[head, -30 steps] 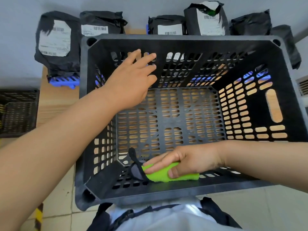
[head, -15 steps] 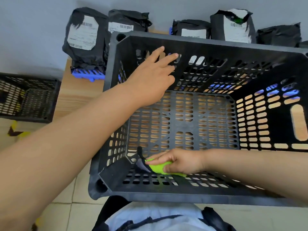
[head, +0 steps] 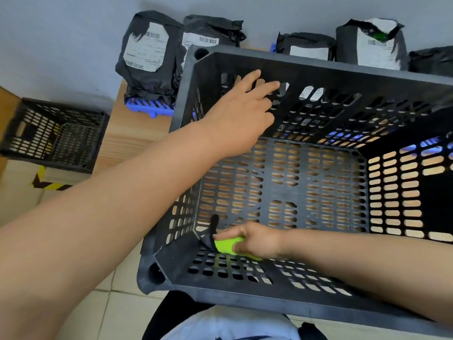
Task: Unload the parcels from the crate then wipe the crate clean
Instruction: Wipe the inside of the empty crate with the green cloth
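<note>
A large black slotted crate (head: 308, 294) sits on the wooden table with nothing inside but my hands. My right hand (head: 255, 238) grips a green and black cloth (head: 226, 245) and presses it into the crate's near left bottom corner. My left hand (head: 241, 111) reaches over the left rim, its fingers spread straight against the inside of the far wall. Several black parcels with white labels (head: 148, 55) stand behind the crate along the grey wall.
A blue plastic pallet (head: 149, 109) lies under the left parcels. A second smaller black crate (head: 52, 136) stands lower at the left, beside the table edge. Yellow and black tape (head: 47, 184) marks the tiled floor.
My view has swung left, so the crate now sits further right in frame. My right hand with the cloth has stayed at the near left corner. My left hand has stayed on the far wall.
</note>
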A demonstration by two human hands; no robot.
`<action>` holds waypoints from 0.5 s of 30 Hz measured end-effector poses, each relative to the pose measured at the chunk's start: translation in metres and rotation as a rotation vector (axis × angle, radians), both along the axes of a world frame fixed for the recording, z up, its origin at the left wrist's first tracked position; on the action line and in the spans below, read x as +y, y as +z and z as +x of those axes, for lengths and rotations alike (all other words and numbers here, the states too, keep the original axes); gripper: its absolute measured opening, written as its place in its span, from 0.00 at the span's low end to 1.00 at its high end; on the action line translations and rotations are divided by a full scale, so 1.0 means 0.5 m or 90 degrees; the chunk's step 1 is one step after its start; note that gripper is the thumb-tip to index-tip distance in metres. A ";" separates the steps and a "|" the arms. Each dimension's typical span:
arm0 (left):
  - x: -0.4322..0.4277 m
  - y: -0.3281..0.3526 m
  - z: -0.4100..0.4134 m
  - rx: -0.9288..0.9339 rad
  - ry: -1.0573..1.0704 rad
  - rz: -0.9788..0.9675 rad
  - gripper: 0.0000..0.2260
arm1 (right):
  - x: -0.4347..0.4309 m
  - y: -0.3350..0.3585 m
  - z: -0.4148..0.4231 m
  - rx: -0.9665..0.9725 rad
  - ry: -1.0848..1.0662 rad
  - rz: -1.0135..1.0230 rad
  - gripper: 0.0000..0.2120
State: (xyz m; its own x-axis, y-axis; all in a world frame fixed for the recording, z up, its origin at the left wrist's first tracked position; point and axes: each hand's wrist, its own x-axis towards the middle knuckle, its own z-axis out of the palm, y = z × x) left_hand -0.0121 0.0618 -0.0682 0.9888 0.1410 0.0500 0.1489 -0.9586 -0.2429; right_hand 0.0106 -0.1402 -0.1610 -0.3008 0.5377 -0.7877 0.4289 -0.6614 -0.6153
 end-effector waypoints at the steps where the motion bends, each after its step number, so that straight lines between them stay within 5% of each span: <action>1: -0.001 0.001 -0.002 0.002 0.001 -0.001 0.11 | 0.001 0.012 -0.004 0.021 -0.011 0.002 0.21; 15: -0.006 0.025 -0.002 -0.086 0.027 0.012 0.11 | -0.004 0.237 -0.006 0.238 -0.055 0.162 0.20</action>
